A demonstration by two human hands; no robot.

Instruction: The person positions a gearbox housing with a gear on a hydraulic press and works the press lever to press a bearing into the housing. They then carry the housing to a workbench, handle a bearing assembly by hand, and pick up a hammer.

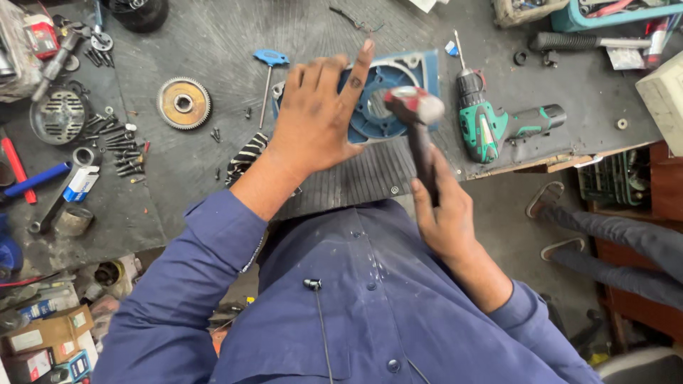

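Head view shows the left hand (316, 117) pressed flat, fingers spread, steadying the blue flanged housing (388, 96) on the ribbed mat (213, 43) while the right hand (442, 213) clenches a hammer (416, 117) poised above its bore.

Bright, even daylight with soft shadows; the hammer head (415, 104) is motion-blurred, and the edges bend wide-angle.

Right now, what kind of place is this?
Probably a repair workshop. The right hand grips a hammer above a blue metal housing that the left hand steadies, with a cordless drill and a gear nearby.
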